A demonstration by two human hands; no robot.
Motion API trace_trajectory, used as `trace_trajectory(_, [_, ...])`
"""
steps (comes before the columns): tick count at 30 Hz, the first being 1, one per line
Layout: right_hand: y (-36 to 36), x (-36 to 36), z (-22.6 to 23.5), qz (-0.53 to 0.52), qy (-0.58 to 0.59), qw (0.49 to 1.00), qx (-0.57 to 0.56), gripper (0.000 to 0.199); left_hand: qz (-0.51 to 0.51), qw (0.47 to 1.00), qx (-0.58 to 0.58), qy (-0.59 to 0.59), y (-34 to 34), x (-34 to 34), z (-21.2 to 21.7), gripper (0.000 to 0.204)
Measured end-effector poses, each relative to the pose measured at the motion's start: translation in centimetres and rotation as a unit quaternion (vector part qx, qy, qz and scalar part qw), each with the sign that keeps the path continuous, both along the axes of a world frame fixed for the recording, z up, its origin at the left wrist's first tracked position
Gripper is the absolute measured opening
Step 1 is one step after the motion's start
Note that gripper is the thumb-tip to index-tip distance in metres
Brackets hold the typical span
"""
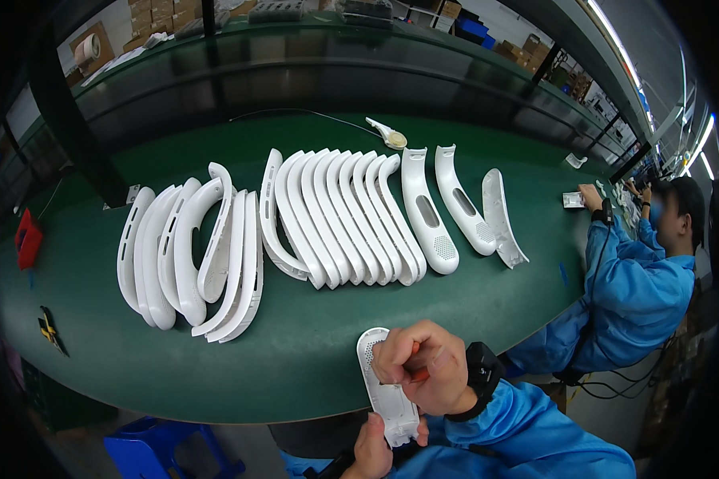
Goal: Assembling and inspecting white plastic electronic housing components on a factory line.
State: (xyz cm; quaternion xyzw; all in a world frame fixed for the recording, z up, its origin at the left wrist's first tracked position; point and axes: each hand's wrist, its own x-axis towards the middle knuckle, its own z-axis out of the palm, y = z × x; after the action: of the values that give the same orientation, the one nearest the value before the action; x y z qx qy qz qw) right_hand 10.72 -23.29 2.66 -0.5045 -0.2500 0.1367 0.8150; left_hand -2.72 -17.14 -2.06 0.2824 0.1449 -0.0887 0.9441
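At the front edge of the green bench, my left hand (373, 449) grips the lower end of a curved white plastic shell (396, 409), its hollow inner side facing up. A patch of small holes shows at the shell's far rounded end. Over the shell, the fingers of my right hand (428, 369) are closed around a slim orange-red tool (419, 374). Most of that tool is hidden by my fingers, so its kind does not show. A dark band wraps my right wrist.
Beyond my hands, several white shells stand in a close row (343, 219); a looser group (192, 255) lies to the left. Yellow-black pliers (49, 329) and a red holder (29, 239) sit far left. A co-worker (635, 267) in blue works at right. A blue stool (148, 447) stands below.
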Motion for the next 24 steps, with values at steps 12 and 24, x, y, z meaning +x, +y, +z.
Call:
trace_trajectory(12, [0.1, 0.1, 0.8, 0.010, 0.007, 0.999, -0.030, 0.053, -0.007, 0.999, 0.038, 0.004, 0.0, -0.3, -0.7, 0.065])
trace_trajectory(24, [0.5, 0.1, 0.7, 0.006, 0.007, 1.000, -0.016, 0.052, -0.013, 0.999, 0.032, -0.021, 0.5, 0.3, -0.1, 0.066])
